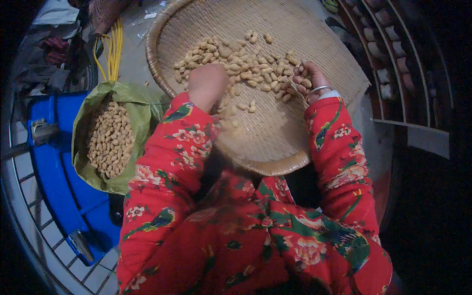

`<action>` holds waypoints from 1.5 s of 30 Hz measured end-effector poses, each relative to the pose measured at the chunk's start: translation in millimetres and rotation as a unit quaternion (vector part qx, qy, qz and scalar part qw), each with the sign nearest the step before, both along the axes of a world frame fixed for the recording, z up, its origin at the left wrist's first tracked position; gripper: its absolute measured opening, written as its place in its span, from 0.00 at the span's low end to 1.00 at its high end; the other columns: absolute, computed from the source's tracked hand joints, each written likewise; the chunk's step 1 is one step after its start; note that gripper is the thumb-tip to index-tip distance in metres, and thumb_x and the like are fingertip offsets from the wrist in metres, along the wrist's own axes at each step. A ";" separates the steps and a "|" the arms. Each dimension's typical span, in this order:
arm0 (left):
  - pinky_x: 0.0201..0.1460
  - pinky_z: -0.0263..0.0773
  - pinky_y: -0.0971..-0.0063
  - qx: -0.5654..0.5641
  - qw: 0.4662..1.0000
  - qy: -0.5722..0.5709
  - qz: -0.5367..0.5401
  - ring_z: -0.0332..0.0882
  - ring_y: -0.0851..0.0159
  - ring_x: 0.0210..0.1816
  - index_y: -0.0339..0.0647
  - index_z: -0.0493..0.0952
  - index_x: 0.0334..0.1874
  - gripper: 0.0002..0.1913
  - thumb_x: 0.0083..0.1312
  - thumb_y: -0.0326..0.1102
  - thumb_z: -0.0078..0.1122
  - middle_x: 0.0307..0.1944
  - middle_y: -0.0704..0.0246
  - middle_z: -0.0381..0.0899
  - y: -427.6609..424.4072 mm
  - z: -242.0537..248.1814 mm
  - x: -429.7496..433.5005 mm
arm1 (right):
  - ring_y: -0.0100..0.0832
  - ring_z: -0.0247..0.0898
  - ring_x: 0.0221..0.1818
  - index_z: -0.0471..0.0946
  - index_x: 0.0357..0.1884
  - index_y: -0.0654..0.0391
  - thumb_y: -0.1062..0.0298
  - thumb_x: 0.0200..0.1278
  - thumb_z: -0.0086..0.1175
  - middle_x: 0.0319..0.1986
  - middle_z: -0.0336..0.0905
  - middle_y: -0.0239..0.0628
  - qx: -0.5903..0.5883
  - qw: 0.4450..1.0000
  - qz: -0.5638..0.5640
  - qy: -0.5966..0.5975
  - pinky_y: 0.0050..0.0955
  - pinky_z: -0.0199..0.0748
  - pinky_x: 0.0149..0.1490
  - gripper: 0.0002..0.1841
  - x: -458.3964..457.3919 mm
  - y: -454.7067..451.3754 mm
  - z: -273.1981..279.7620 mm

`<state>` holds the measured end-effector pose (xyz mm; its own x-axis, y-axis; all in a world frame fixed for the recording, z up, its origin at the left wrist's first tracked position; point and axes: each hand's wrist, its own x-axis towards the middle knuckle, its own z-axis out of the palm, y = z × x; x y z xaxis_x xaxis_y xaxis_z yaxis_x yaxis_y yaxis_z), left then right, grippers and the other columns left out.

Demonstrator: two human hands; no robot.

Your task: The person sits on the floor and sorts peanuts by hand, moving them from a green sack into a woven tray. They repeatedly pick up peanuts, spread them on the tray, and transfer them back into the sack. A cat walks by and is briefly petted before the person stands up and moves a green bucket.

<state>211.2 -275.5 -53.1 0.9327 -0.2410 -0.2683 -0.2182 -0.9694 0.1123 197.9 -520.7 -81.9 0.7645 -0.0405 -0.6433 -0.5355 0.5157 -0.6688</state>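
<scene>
A shallow woven bamboo winnowing basket (pixel 274 132) rests before me, its rim close to my lap. Unshelled peanuts (pixel 254 66) lie in a loose heap across its middle. My left hand (pixel 208 83) is curled, back up, at the heap's left side; its fingers are hidden beneath it, so whether it grips anything does not show. At the heap's right end, my right hand (pixel 316 75) is turned partly palm-up with fingers bent round a few peanuts (pixel 305 83). A metal bangle circles that wrist. Two or three peanuts (pixel 252 106) lie apart, nearer to me.
Left of the basket stands a green woven sack (pixel 142 110), its mouth wide, full of peanuts (pixel 110 140). Beside it is a blue plastic lid or box (pixel 66 166) with latches. Yellow straps (pixel 115 51) lie behind the sack. A slatted rack (pixel 396 59) stands at right.
</scene>
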 end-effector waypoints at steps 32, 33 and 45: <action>0.13 0.59 0.85 -0.627 0.723 0.269 0.106 0.63 0.75 0.16 0.36 0.69 0.24 0.18 0.53 0.47 0.45 0.18 0.70 0.69 -4.9 33.7 6.6 | 0.24 0.59 0.17 0.65 0.42 0.56 0.53 0.53 0.42 0.33 0.66 0.43 0.235 0.954 0.131 -0.132 0.10 0.53 0.09 0.19 -11.1 18.1 31.8; 0.15 0.62 0.82 -0.526 0.826 0.189 0.070 0.66 0.73 0.17 0.35 0.70 0.23 0.17 0.53 0.46 0.45 0.18 0.69 0.70 -9.5 24.2 6.7 | 0.23 0.59 0.17 0.66 0.41 0.56 0.53 0.53 0.42 0.32 0.67 0.42 0.189 0.968 0.125 -0.104 0.11 0.53 0.09 0.19 -10.1 18.3 29.6; 0.26 0.69 0.68 0.001 0.988 0.021 -0.155 0.74 0.60 0.25 0.40 0.75 0.21 0.07 0.45 0.32 0.47 0.21 0.61 0.75 -40.4 -24.9 -27.7 | 0.35 0.70 0.25 0.76 0.22 0.53 0.62 0.33 0.54 0.21 0.73 0.39 -0.580 0.736 0.341 -0.073 0.29 0.66 0.33 0.10 -10.9 23.4 -30.4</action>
